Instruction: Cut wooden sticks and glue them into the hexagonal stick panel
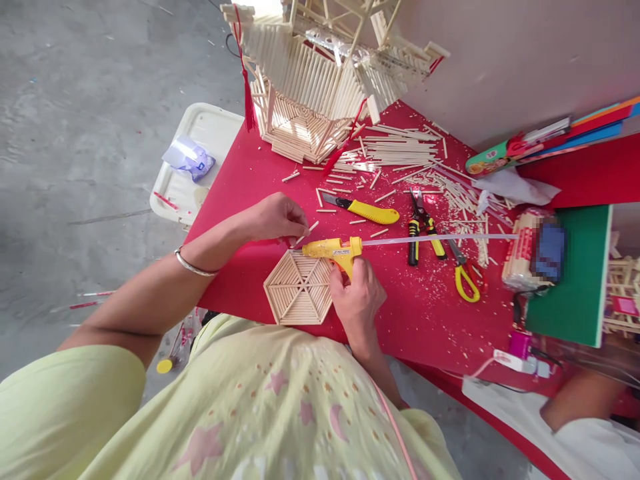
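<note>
My left hand (280, 217) pinching short stick (312, 228); my right hand (359, 293) wrapped round glue gun (327, 249), hexagon panel (299, 293) at near edge of desk (410, 313).

My hands (283, 217): two, plus one silver bangle (193, 267). One yellow hot glue gun (325, 249), one hexagonal stick panel (300, 290), one utility knife (375, 212), one pair pliers (414, 243), one pair scissors (461, 262). One stick pavilion (310, 77), at least two red tassels (247, 100). Loose sticks (400, 150): dozens, can't tally 'em all.
</note>
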### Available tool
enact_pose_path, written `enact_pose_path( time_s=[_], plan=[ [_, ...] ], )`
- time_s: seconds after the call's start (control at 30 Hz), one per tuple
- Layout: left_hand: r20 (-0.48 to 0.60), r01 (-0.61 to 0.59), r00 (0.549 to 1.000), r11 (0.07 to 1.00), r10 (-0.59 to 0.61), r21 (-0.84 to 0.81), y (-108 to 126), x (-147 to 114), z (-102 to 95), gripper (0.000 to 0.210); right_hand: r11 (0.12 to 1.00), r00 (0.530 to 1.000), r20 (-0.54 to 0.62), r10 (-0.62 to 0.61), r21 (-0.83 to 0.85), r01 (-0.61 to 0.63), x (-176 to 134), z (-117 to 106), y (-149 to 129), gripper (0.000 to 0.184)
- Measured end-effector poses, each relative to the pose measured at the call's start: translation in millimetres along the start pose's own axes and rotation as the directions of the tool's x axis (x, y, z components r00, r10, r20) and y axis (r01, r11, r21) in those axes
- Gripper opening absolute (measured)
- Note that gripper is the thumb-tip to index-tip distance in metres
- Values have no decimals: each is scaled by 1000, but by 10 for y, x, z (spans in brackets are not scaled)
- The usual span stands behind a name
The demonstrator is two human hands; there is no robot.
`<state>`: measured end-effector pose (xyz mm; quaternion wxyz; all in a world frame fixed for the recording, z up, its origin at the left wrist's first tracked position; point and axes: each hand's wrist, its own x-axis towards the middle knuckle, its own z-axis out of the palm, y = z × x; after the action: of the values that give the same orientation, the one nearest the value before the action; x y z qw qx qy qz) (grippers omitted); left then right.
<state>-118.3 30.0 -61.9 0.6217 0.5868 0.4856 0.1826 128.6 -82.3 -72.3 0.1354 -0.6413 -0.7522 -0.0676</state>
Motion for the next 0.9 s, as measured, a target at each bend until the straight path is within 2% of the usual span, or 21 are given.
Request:
enact_pose_path(
  time_s=[0.33, 0.7, 0.9],
  plan=[
    [-13, -85, 996, 987, 87, 140, -67, 29, 66, 17, 997, 997, 4, 75, -1, -75, -67, -31, 157, 23],
    [-30, -115, 992, 978, 122, 174, -79, 46, 129, 19, 988, 988, 31, 153, -6, -153, -99, -53, 291, 28],
    [-41, -154, 985, 957, 169, 245, -107, 68, 171, 15, 990, 990, -23, 138, -30, -138, -114, -94, 325, 25]
  ],
)
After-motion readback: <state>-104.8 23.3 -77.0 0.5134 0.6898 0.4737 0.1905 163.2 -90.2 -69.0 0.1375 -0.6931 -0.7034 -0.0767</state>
